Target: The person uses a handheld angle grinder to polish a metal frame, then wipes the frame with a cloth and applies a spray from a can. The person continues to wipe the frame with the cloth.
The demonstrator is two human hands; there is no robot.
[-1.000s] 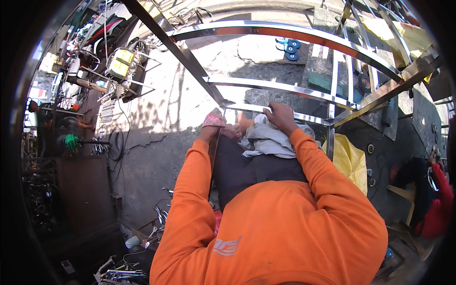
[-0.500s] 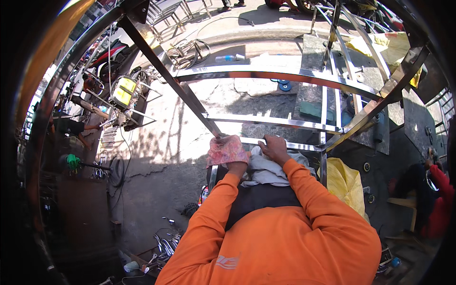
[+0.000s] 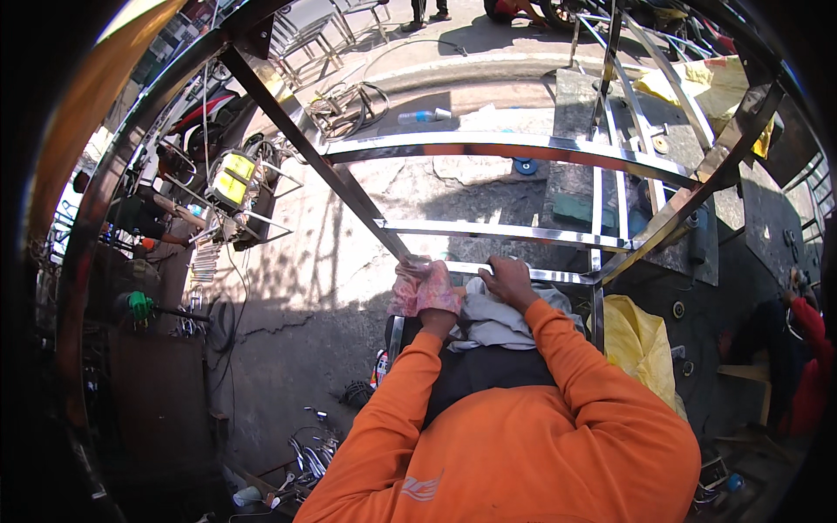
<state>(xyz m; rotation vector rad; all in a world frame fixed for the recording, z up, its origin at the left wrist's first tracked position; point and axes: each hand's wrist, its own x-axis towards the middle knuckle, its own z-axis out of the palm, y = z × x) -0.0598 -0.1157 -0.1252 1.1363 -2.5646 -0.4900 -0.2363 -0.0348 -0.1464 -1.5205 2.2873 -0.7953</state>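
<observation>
A large frame of shiny square metal tubes (image 3: pixel 510 231) stands around and before me. My left hand (image 3: pixel 438 321) is mostly covered by a pink patterned cloth (image 3: pixel 425 289); it is closed with the cloth against the left upright, where the nearest crossbar joins. My fingers under the cloth are hidden. On the right, my bare right hand (image 3: pixel 513 283) is curled over that nearest crossbar (image 3: pixel 562 275). A crumpled grey cloth (image 3: pixel 490 318) lies over my lap, just below the bar and between my hands.
At my right lies a yellow sack (image 3: pixel 641 344). A yellow-topped machine (image 3: pixel 234 179) stands at the left, with cables on the ground. Metal tools (image 3: pixel 314 455) lie at the lower left. Another person in a red sleeve (image 3: pixel 811 327) is at the far right.
The pink cloth has gone from spread flat over my left hand to bunched around the upright, slightly lower. My right hand keeps its place on the crossbar. The view has shifted a little.
</observation>
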